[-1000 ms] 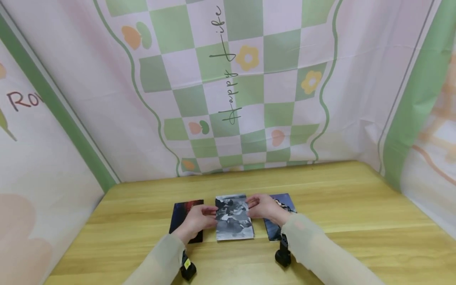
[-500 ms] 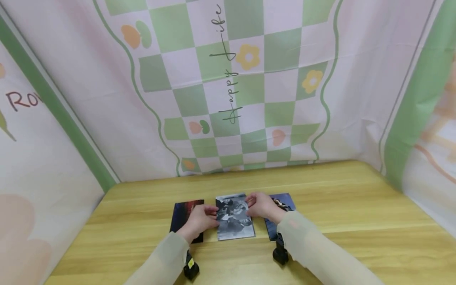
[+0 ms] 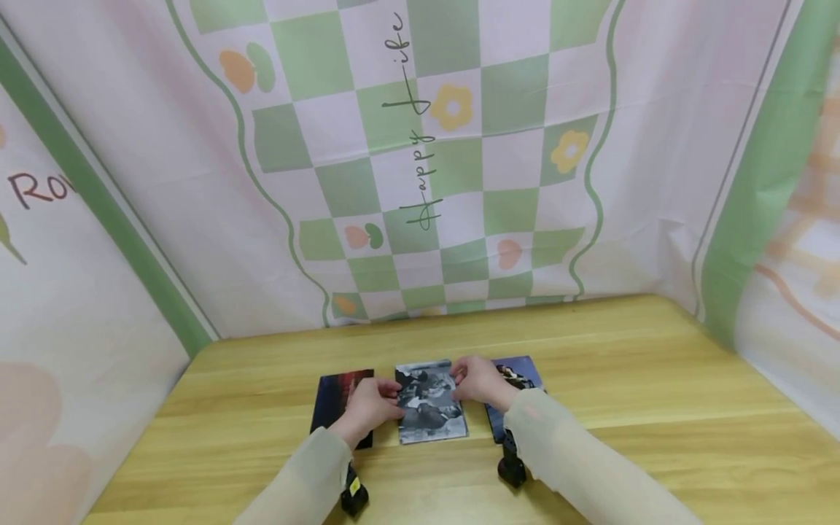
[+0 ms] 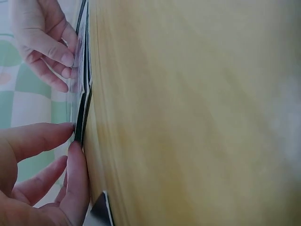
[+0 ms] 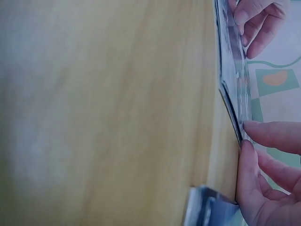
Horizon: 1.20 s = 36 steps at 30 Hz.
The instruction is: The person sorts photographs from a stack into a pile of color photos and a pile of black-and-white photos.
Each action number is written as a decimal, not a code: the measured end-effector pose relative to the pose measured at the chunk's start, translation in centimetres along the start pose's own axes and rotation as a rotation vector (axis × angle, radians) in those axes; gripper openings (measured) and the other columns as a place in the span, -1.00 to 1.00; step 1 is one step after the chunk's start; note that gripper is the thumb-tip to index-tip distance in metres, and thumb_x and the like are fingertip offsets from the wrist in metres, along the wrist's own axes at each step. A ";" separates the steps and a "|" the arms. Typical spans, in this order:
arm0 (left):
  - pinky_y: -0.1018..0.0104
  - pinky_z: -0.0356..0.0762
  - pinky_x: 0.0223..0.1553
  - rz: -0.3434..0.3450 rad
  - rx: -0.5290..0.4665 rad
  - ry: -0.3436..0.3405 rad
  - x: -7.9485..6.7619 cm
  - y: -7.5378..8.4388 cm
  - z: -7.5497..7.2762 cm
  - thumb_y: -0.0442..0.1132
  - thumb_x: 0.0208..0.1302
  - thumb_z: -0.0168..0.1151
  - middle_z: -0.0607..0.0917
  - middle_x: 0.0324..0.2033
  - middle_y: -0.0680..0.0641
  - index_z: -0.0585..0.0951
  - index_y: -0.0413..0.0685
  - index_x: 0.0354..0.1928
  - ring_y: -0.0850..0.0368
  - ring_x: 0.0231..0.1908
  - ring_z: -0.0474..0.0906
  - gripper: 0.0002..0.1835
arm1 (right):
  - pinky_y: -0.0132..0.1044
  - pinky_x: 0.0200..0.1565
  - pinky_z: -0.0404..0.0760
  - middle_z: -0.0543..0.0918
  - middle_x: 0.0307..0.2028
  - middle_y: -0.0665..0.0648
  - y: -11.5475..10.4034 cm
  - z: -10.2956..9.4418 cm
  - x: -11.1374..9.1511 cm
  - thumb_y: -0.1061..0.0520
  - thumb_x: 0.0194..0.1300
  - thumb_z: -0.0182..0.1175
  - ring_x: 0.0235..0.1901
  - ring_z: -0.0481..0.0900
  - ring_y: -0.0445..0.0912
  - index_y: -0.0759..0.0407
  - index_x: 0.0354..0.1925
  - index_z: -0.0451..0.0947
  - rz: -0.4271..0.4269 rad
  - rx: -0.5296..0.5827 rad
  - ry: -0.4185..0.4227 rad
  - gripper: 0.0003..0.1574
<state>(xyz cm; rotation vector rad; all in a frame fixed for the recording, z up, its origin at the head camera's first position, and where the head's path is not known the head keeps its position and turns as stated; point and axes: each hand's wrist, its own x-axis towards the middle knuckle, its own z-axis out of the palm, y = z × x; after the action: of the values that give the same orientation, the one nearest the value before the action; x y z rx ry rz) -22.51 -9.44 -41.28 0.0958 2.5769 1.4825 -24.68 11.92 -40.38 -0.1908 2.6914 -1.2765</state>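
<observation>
A black-and-white picture card [image 3: 429, 412] lies in the middle of the table in the head view. My left hand [image 3: 369, 405] pinches its left edge between thumb and finger, and my right hand [image 3: 482, 381] does the same at the right edge. Seen edge-on in the left wrist view, the card [image 4: 83, 110] shows several thin layers and a dark underside. A glossy, clear-looking surface covers the card [image 5: 233, 70] in the right wrist view. Under my left hand is a dark red-and-blue card [image 3: 328, 397], partly hidden. A blue card [image 3: 525, 370] lies partly behind my right wrist.
The cards lie in a row on a wood-grain table [image 3: 610, 350]. A green-and-white checkered cloth [image 3: 453, 168] hangs behind its back edge, with more printed cloth [image 3: 92, 292] along the left side. Each wrist carries a small black camera [image 3: 512, 470].
Both wrists have drawn slightly inward while the fingers stay at the middle card's edges. The cards keep their places, and the head view has shifted a little.
</observation>
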 end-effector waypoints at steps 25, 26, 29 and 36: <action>0.22 0.65 -0.23 -0.014 -0.039 -0.016 -0.3 0.2 -0.2 -0.42 0.03 0.35 0.60 -0.09 -0.22 0.58 -0.32 0.00 0.00 -0.11 0.53 -0.58 | -0.22 -0.34 0.63 0.57 -0.32 0.18 0.1 -0.9 -0.6 0.37 0.00 0.33 -0.38 0.54 -0.07 0.40 -0.02 0.51 0.030 0.107 -0.039 -0.50; 0.22 0.65 -0.23 -0.018 -0.052 -0.019 -0.3 0.3 -0.2 -0.42 0.05 0.34 0.59 -0.07 -0.23 0.57 -0.32 0.01 -0.01 -0.10 0.53 -0.58 | -0.20 -0.32 0.64 0.57 -0.29 0.19 0.0 -1.1 -0.7 0.37 0.02 0.30 -0.36 0.55 -0.06 0.40 0.01 0.50 0.027 0.124 -0.045 -0.49; 0.23 0.67 -0.21 -0.025 -0.080 -0.022 -0.4 1.0 -0.3 -0.42 0.07 0.33 0.58 -0.01 -0.24 0.57 -0.30 0.03 -0.04 -0.05 0.54 -0.59 | -0.17 -0.28 0.65 0.57 -0.21 0.25 -0.1 -2.0 -0.9 0.35 0.09 0.24 -0.31 0.56 -0.05 0.41 0.06 0.45 0.000 0.167 -0.055 -0.48; 0.21 0.65 -0.16 -0.013 -0.097 -0.027 -0.8 2.4 -0.4 -0.35 0.12 0.33 0.58 0.00 -0.23 0.58 -0.24 0.04 0.00 -0.09 0.56 -0.60 | -0.11 -0.20 0.66 0.53 -0.09 0.35 -0.1 -4.3 -1.5 0.28 0.13 0.27 -0.31 0.57 -0.09 0.39 0.10 0.43 -0.050 0.231 -0.037 -0.45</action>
<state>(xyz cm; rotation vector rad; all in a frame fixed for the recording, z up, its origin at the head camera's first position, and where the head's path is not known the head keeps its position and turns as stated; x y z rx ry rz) -21.85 -8.69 -38.94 0.0861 2.4754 1.5879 -23.99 15.38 -37.50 -0.2518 2.4970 -1.5681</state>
